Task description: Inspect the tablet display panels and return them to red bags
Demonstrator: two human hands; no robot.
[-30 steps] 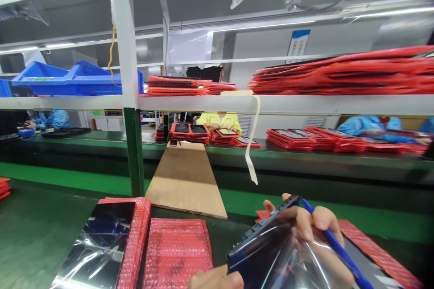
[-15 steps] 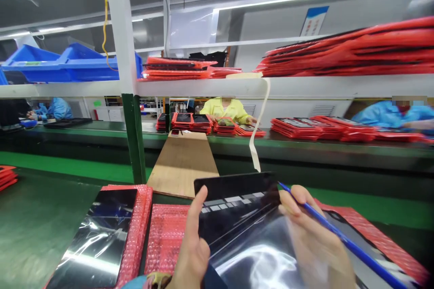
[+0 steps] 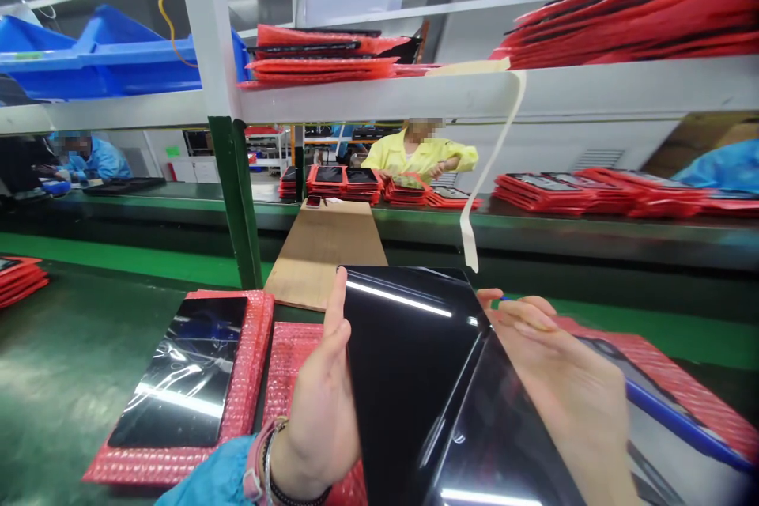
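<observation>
My left hand (image 3: 325,403) holds a glossy black screen panel (image 3: 409,364) by its left edge, thumb and fingers along the side. The panel is tilted up before me, with ceiling lights mirrored in it. A clear film (image 3: 492,411) covers its lower right part, with a diagonal edge across the glass. At the panel's right edge my right hand (image 3: 557,364) is closed, with a slim blue pen-like stick (image 3: 681,419) in it. Whether those fingers also pinch the film is unclear. To the left, another black screen panel (image 3: 183,371) lies on red bubble-wrap pouches (image 3: 249,364).
Another red bubble-wrap pouch (image 3: 290,356) lies behind my left hand. A wooden board (image 3: 326,245) spans toward the far bench, where red-wrapped panels (image 3: 545,194) are stacked. Overhead, a shelf (image 3: 368,99) carries blue bins (image 3: 136,63) and red pouches. A person in yellow (image 3: 415,154) sits opposite.
The panel has turned from its side with silvery patches to its plain glossy face. The clear film now lies closer to the glass. My view has tipped downward.
</observation>
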